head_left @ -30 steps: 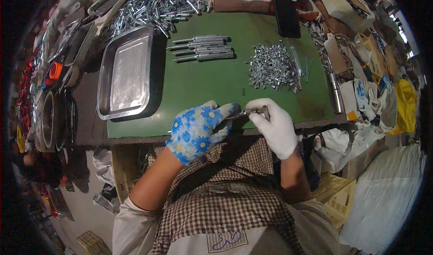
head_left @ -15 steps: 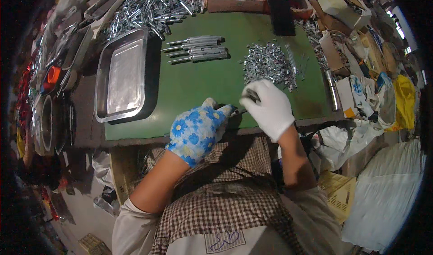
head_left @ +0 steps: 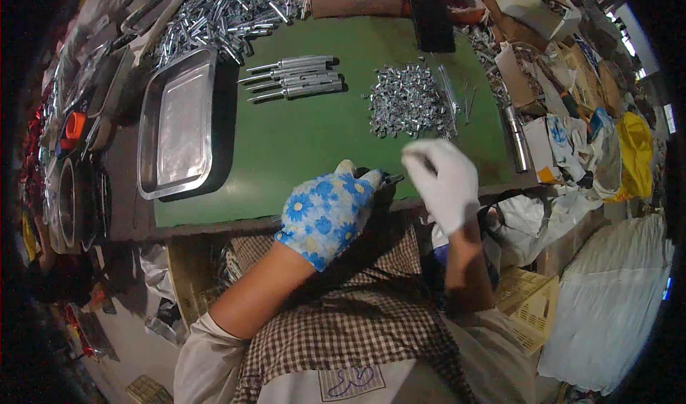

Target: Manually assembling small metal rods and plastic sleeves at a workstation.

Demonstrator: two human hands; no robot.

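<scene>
My left hand (head_left: 325, 214), in a white glove with blue flowers, is closed at the near edge of the green work mat (head_left: 300, 150). A short metal end (head_left: 391, 179) pokes out past its fingertips; most of that piece is hidden in the grip. Just to the right, my right hand (head_left: 444, 186) wears a plain white glove. Its thumb and fingers curl into a pinch, and I cannot make out whether anything small is between them. A heap of small metal parts (head_left: 407, 100) lies beyond it. Several finished-looking metal rods with thin pointed tips (head_left: 304, 79) lie side by side farther left.
An oblong metal tray (head_left: 179, 129) stands on the left. Behind lie a pile of loose metal tubes (head_left: 229, 18) and a box of small parts (head_left: 357, 3). Thin pins (head_left: 449, 93) lie right of the heap. A metal cylinder (head_left: 516, 139) lies along the right edge.
The right hand has drawn away from the left fingertips, widening the gap between them. Both hands have shifted rightward over the mat, and the whole view has moved slightly.
</scene>
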